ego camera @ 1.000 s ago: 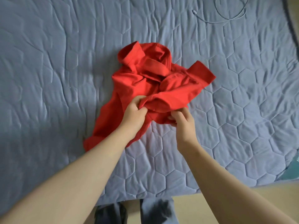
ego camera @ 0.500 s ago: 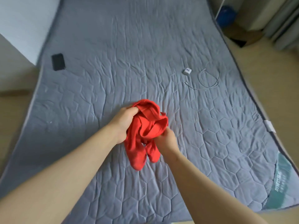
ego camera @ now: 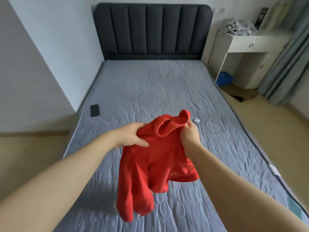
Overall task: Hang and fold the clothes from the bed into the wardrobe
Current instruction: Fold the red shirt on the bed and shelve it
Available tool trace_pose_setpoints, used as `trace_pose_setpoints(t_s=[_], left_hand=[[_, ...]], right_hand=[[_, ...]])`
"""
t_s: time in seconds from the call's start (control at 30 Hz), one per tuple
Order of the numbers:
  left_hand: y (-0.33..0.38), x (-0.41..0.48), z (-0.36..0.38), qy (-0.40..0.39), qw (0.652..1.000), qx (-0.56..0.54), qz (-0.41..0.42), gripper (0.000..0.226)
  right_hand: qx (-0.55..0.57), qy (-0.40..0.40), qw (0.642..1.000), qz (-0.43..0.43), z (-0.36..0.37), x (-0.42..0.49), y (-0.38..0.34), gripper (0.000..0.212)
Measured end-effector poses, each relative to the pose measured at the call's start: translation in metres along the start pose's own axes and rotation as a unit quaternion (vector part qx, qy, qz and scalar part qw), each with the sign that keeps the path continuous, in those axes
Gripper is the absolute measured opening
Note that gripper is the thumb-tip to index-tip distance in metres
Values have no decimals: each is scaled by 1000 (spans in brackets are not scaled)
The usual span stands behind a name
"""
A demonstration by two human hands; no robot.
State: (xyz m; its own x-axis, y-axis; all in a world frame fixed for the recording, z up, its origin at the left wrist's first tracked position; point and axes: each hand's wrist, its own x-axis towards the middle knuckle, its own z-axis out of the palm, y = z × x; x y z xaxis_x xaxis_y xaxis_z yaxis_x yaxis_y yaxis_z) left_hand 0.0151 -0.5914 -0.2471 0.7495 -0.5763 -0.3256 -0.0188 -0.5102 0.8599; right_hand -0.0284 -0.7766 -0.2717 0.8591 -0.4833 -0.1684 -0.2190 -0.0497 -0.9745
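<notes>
Head: hands (ego camera: 132,134) grip limp, perhaps fleecy red hoodie (ego camera: 157,163)

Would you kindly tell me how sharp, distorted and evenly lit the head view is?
Head view: wide-angle bending tilts the curtain; the hanging end of the garment is motion-blurred, while the left hand and right hand gripping it look fairly sharp; light is soft, without glare, a faint shadow on the bed beneath.

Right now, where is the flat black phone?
Head view: the flat black phone lies near the left edge of the grey bed, left of the left hand.
</notes>
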Motion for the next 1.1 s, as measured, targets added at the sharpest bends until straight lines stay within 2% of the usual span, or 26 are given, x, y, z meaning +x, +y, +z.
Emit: trace_pose_setpoints(t_s=[0.1,0.23,0.37,0.5,0.57,0.67,0.77,0.87,0.93,1.03,1.1], left_hand=[[-3,-4,3,85,996,-7,6,14],[-16,-10,1,85,992,-88,-27,5],[-34,-16,-6,116,976,-171,-68,17],[-49,-20,-7,128,983,-102,-82,14],[-54,-21,-5,134,986,-62,-79,9],[-57,-20,-1,149,986,-51,-62,14],[-56,-18,3,143,987,-54,-43,11],[-54,-15,6,142,989,-35,-17,10],[-55,-13,8,148,989,-21,-15,17],[-61,-11,8,165,986,-27,-17,19],[-64,-9,8,160,987,-20,-24,15]], right_hand=[[-62,-59,996,25,10,-11,-4,34],[-112,-134,978,112,13,-17,-3,26],[-158,-168,960,160,8,-20,12,22],[-62,-161,966,190,9,-23,33,21],[-24,-159,960,227,9,-24,41,20],[8,-180,948,263,13,-31,50,27],[19,-266,918,294,14,-40,53,30],[6,-356,884,305,14,-48,53,13],[9,-350,891,289,13,-48,54,5],[48,-301,915,263,8,-41,55,12],[87,-277,916,276,5,-37,54,15]])
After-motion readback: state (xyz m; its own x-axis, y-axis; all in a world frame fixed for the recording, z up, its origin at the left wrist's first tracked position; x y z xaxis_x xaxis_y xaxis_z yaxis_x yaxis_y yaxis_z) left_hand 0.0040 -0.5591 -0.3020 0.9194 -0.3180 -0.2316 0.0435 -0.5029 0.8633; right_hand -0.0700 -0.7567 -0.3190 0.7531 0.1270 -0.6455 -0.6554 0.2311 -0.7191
